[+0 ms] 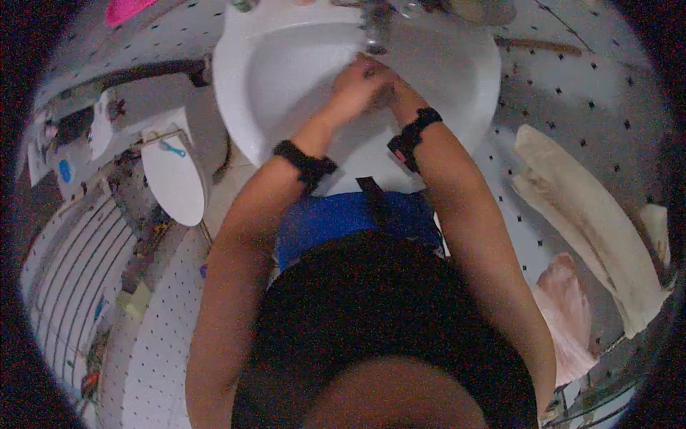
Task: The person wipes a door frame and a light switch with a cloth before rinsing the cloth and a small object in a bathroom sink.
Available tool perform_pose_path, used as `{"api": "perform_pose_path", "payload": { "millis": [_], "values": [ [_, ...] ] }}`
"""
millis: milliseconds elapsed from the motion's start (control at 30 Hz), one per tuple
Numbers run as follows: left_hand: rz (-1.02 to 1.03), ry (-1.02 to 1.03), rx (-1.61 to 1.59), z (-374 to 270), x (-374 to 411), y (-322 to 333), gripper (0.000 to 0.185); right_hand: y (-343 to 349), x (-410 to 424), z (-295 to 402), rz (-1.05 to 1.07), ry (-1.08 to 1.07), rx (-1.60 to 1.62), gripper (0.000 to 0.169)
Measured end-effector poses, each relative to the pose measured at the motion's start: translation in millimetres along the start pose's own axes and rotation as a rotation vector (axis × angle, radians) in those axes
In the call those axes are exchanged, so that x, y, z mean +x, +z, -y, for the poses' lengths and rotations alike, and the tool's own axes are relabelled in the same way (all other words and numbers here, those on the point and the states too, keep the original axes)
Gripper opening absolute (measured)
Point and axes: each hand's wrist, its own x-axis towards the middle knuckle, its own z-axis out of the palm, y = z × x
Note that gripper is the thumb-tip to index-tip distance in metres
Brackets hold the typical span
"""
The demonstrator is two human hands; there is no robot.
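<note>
My left hand [351, 87] and my right hand [390, 81] are pressed together over the bowl of a white washbasin [229, 94]. They sit just below the spout of a metal faucet [377, 37]. Fingers overlap and blur, so whether anything lies between the palms is hidden. Running water cannot be made out. Black straps with small dark devices go around my left wrist [304, 163] and right wrist [412, 137].
Left of the basin stands a toilet with its white lid [174, 185] down and a blue object [172, 149] on top. A cream towel [595, 220] and a pink cloth [565, 316] hang at the right. Several blurred items line the basin's back edge.
</note>
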Motion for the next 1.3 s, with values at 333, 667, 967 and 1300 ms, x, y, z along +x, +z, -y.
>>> {"api": "perform_pose_path", "payload": {
  "millis": [333,667,967,1300],
  "values": [
    [-0.360,-0.131,0.494,52.3,39.1,-11.7,0.034,41.1,12.6,12.5,-0.247,-0.131,0.253,0.032],
    [-0.099,-0.125,-0.104,2.0,19.5,4.1,0.025,-3.3,36.4,6.1,-0.019,-0.105,0.385,0.020],
    [-0.298,-0.265,0.233,29.1,10.8,-25.9,0.032,50.0,14.7,13.8,-0.270,-0.139,0.119,0.023],
    [-0.221,-0.304,-0.446,64.3,11.5,-94.5,0.023,-30.6,7.7,22.0,-0.109,-0.369,0.175,0.032]
  ]
}}
